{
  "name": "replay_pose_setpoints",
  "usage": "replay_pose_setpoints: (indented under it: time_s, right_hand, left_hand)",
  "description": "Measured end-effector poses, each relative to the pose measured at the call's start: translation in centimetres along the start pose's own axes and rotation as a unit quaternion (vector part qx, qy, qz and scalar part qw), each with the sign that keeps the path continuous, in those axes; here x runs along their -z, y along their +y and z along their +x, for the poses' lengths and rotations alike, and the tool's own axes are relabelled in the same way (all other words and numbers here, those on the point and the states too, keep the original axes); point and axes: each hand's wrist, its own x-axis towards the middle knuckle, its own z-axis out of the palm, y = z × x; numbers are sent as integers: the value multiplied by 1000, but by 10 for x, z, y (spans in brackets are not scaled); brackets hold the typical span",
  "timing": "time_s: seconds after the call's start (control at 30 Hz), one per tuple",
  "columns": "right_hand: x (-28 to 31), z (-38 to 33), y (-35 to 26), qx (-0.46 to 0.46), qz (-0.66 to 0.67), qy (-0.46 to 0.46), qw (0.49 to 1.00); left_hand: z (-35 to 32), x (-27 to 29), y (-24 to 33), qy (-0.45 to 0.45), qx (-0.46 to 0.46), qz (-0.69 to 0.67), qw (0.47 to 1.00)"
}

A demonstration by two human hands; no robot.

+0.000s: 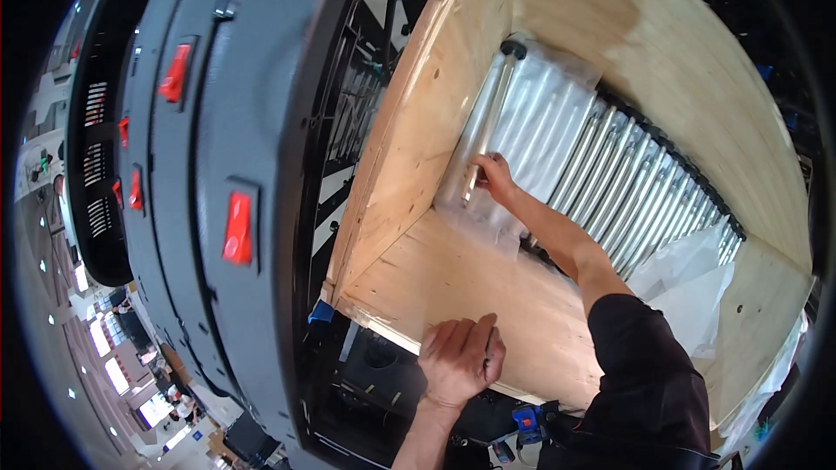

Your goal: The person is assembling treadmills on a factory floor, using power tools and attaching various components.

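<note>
Inside a large wooden crate, my right hand is closed around the lower part of a shiny metal rod with a black round end at its top. The rod lies slanted by the crate's left wall, over a translucent wrapping sheet. Many similar metal rods with black ends lie in a row to the right of that hand. My left hand is curled into a fist over the crate's near edge; its palm side is hidden, so I cannot see whether it holds anything.
Left of the crate stands a tall dark grey cabinet or machine housing with red latches. White wrapping lies over the rods' right end. A blue and black tool-like object is below the crate's near edge.
</note>
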Motion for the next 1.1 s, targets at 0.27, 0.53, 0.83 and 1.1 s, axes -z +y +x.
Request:
replay_pose_setpoints:
  time_s: [0.27,0.53,0.83,1.1]
  right_hand:
    - [158,-167,-124,-56,-389,-5,919]
    - [217,-546,-229,91,-607,-131,778]
    - [194,-756,-81,105,-608,-292,731]
    - [63,-673,48,-8,-539,-635,553]
  left_hand:
    - [-24,-2,2,67,-23,-34,997]
    - [-58,-1,35,205,5,-28,978]
    - [-324,118,213,377,-2,-746,549]
    - [-536,198,205,466,108,-730,488]
